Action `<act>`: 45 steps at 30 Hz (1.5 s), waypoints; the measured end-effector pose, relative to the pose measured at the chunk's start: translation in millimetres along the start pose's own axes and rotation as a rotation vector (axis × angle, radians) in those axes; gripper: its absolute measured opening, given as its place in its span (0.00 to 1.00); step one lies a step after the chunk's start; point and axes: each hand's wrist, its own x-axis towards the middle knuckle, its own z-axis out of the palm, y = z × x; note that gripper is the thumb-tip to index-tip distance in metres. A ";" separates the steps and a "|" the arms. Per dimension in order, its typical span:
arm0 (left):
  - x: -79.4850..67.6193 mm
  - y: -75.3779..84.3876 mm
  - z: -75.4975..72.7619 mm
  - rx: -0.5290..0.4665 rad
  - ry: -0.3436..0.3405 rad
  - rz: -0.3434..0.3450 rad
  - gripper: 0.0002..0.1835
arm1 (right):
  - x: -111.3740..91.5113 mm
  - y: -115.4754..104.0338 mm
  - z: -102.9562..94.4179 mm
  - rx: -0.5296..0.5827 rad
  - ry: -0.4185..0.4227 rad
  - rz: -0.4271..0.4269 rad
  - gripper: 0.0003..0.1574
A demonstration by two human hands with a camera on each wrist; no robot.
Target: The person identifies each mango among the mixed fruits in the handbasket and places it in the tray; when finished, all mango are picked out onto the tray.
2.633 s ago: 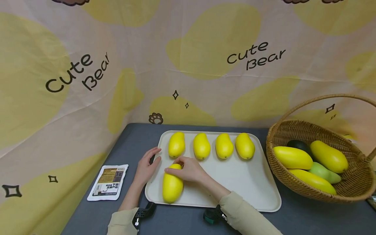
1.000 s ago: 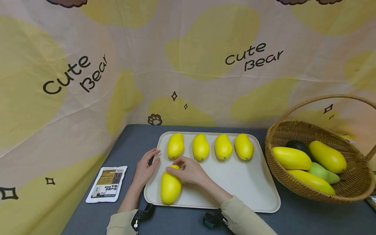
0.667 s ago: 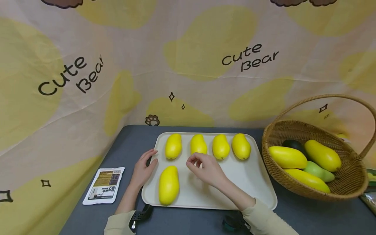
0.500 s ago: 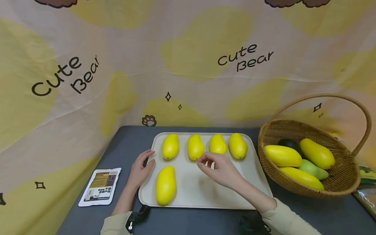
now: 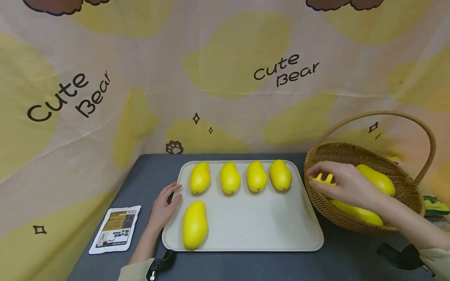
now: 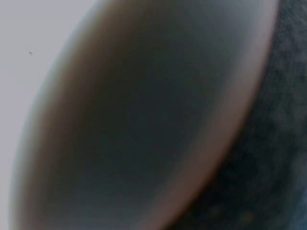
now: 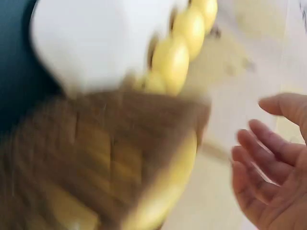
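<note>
My left hand (image 5: 164, 207) rests at the left rim of a white tray (image 5: 260, 222), thumb spread from the fingers. A row of yellow mangoes (image 5: 230, 178) lies along the tray's back edge. One more mango (image 5: 195, 226) lies alone at the front left. Over the left part of a wicker basket (image 5: 339, 149) my right hand (image 5: 348, 186) hovers, holding nothing; in the right wrist view its fingers (image 7: 268, 143) are loosely bent and apart. Yellow mangoes (image 5: 377, 180) show in the basket around the hand, which covers part of the contents. The left wrist view is too blurred to read.
The basket's tall arched handle (image 5: 376, 113) rises behind the right hand. A white printed packet (image 5: 115, 229) lies on the dark table (image 5: 246, 267) left of the tray. Other packages (image 5: 436, 207) sit partly hidden right of the basket. A patterned cloth (image 5: 225, 78) hangs behind.
My right hand has let go of the front-left mango and moved right, off the tray and over the basket. The left hand keeps its place at the rim. The head view has shifted slightly.
</note>
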 end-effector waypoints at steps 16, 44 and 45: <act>-5.1 -0.1 -2.1 0.004 0.003 -0.002 0.21 | -21.8 78.4 -23.9 0.010 -0.367 0.209 0.38; 1.0 2.8 -0.3 0.011 -0.027 -0.032 0.26 | -27.4 71.2 -48.7 0.115 -0.258 0.412 0.36; 1.4 3.4 -0.7 0.011 -0.033 -0.032 0.26 | -26.8 68.9 -50.1 0.121 -0.254 0.428 0.36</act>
